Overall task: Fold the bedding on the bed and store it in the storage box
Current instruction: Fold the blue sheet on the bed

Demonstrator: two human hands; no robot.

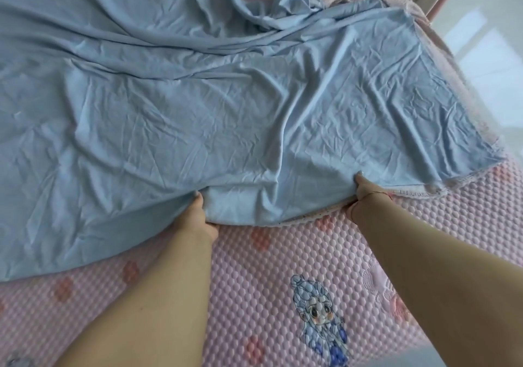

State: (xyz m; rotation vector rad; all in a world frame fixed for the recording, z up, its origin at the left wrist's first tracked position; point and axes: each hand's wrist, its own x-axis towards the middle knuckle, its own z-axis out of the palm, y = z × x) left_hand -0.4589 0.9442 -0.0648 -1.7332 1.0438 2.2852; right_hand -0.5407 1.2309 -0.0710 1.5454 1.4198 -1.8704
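Bedding, a wrinkled light-blue fabric sheet (212,106), lies spread across the pink quilted bed (254,281), long axis running left to right. Our left hand (195,214) and right hand (363,194) each pinch its near edge, fingers closed.

A big, wrinkly light blue sheet (226,106) lies spread out flat on the pink bed (268,267), bunched up at the far end.
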